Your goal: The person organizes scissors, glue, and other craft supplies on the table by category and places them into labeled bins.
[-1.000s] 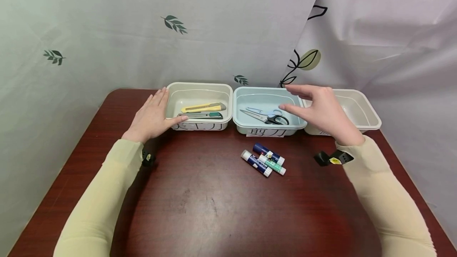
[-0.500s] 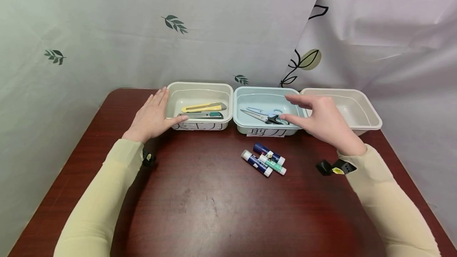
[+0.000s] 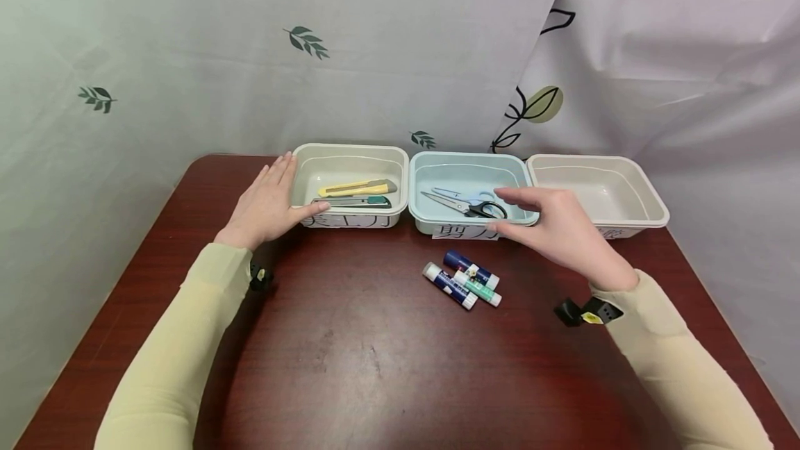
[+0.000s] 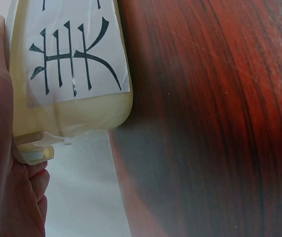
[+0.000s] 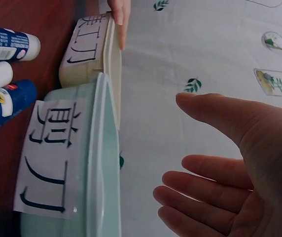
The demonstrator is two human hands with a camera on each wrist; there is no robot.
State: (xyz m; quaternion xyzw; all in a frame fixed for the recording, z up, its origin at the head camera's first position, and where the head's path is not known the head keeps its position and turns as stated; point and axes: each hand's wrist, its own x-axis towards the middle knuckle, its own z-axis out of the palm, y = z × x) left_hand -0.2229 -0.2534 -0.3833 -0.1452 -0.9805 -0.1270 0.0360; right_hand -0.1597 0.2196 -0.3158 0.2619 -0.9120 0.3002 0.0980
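My left hand (image 3: 265, 203) rests at the left end of a cream bin (image 3: 350, 151), its fingers straight along that side and its thumb at the front rim. In this bin lie a yellow utility knife (image 3: 356, 189) and a green-and-black utility knife (image 3: 375, 201). My right hand (image 3: 559, 228) hovers over the front right corner of a light blue bin (image 3: 437, 162), thumb and fingers apart, holding nothing. Black-handled scissors (image 3: 484, 210) and light blue scissors (image 3: 456, 194) lie inside it. The right wrist view also shows the right hand (image 5: 239, 163) with parted fingers.
Two blue glue sticks (image 3: 448, 285) and a green glue stick (image 3: 481, 290) lie together in front of the blue bin. Another cream bin (image 3: 637, 186) stands at the right. Paper labels (image 5: 50, 158) mark the bins' fronts. A patterned curtain hangs behind the table (image 3: 350, 380).
My right hand has come down and toward me from over the blue bin's back right to its front right corner. The left hand and the objects have stayed put.
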